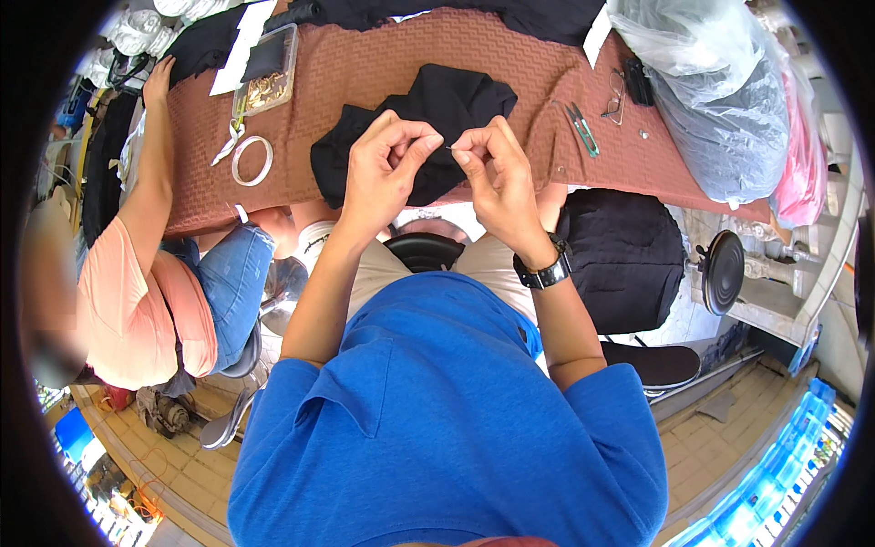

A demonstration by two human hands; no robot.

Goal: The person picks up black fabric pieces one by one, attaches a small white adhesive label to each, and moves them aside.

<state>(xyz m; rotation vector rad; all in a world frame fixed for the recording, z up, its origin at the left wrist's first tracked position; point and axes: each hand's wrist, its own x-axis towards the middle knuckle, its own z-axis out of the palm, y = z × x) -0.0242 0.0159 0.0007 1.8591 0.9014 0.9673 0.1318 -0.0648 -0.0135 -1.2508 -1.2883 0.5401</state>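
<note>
Both my hands are raised over the near edge of the table, pinched and facing each other with a small gap between the fingertips. The thumb and index finger of my left hand (387, 164) are pressed together; what they hold, if anything, is too fine to see. My right hand (497, 178), a black watch on its wrist, pinches likewise, and a thin, needle-like sliver shows at its fingertips. Behind and below the hands, a black cloth (460, 91) lies bunched on the table, partly hidden by my left hand.
On the brown tablecloth (383, 55) lie green-handled thread snips (581, 132), eyeglasses (617, 98), a white tape roll (252, 161) and a clear box (292, 64) of gold-coloured pieces. Stuffed plastic bags (720, 109) stand at the right. At the left sits a person in a peach shirt (128, 310).
</note>
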